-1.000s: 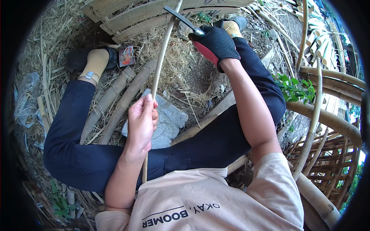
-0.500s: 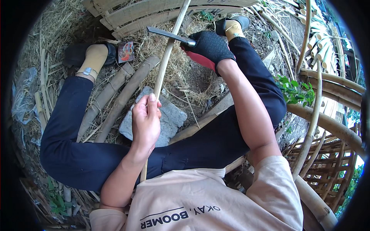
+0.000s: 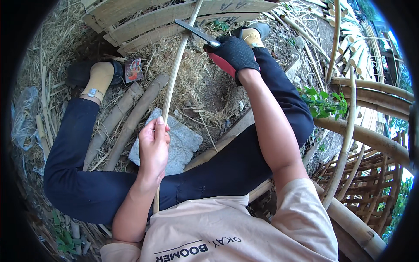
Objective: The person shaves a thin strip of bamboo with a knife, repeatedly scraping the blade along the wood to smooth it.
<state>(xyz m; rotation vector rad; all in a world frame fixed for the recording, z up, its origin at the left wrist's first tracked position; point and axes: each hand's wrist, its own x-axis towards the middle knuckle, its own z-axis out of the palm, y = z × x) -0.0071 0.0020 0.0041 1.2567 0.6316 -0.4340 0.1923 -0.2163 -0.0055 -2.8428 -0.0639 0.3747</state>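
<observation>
My bare left hand (image 3: 153, 146) is closed around a long, pale bamboo strip (image 3: 175, 73), thumb on top. The strip slants from my lap, under my wrist, up past a slatted wooden crate. My right hand (image 3: 233, 56), in a black and red glove, grips a knife (image 3: 196, 33) by its handle. Its dark blade lies across the strip near the far end, well beyond my left hand. Whether the edge bites into the strip, I cannot tell. Beneath my left hand, a grey stone block (image 3: 174, 146) rests on the ground between my legs.
The wooden crate (image 3: 144, 39) stands at the far side. Two bamboo poles (image 3: 139, 115) lie left of the stone, near a small dark red packet (image 3: 133, 70). Cut bamboo (image 3: 349, 52) is piled far right, above a woven bamboo basket (image 3: 364, 187). Straw litters the ground.
My right hand has pushed the knife farther along the strip, away from my left hand. My left hand keeps its hold. The whole view has shifted slightly.
</observation>
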